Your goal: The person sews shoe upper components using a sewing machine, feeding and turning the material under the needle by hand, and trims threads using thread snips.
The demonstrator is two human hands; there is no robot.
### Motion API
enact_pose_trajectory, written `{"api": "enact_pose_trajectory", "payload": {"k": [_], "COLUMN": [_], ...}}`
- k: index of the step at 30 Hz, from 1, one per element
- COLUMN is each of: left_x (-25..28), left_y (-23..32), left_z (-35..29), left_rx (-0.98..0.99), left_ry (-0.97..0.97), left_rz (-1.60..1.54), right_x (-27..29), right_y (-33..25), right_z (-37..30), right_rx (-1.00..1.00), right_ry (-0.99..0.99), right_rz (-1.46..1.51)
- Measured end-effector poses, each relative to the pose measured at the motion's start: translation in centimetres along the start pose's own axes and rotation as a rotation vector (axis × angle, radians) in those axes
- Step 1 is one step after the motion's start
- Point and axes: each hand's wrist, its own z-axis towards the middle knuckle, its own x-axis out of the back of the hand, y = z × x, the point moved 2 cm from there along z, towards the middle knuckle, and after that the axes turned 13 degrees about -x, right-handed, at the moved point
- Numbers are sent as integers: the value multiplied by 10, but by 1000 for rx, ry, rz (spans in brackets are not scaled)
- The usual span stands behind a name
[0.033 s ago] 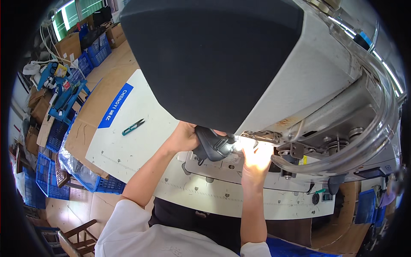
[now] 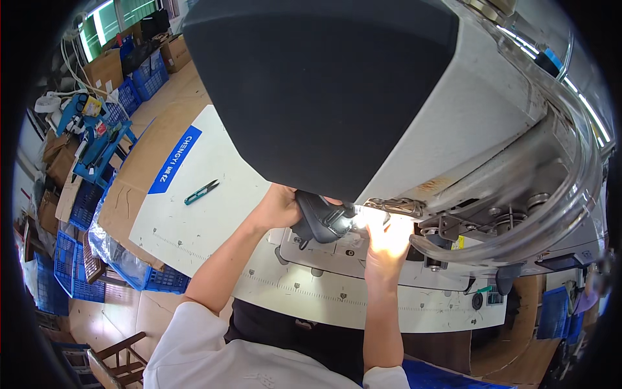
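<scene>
A bulky black piece with a smooth, leather-like surface (image 2: 317,220) lies under the head of a sewing machine (image 2: 324,97). My left hand (image 2: 280,209) is closed round the left side of this piece, its fingertips partly hidden behind it and under the machine's dark cover. On the other side, my right hand (image 2: 387,249) reaches up by the piece's right end, beneath the machine's bright lamp. Glare washes out the right fingers, so their grip cannot be made out. The needle area is hidden by the cover and the light.
Teal thread snips (image 2: 201,192) lie on the white tabletop (image 2: 227,152), left of my left forearm. A thick clear tube (image 2: 551,240) curves round the machine's right side. Blue crates (image 2: 76,262) and a wooden stool (image 2: 120,360) stand on the floor at left.
</scene>
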Motion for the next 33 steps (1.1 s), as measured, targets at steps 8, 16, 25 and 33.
{"api": "enact_pose_trajectory", "payload": {"k": [8, 16, 25, 33], "left_x": [-18, -28, -31, -28], "left_y": [25, 30, 19, 24], "left_z": [-6, -12, -20, -14], "left_rx": [17, 8, 52, 47], "left_ry": [148, 245, 324, 279], "left_rz": [55, 90, 149, 143], "right_x": [-3, 5, 2, 17], "right_y": [-5, -11, -5, 12], "right_z": [2, 2, 2, -4], "right_rx": [11, -111, -92, -186], "right_ry": [6, -249, -165, -305], "right_rz": [43, -145, -3, 182]}}
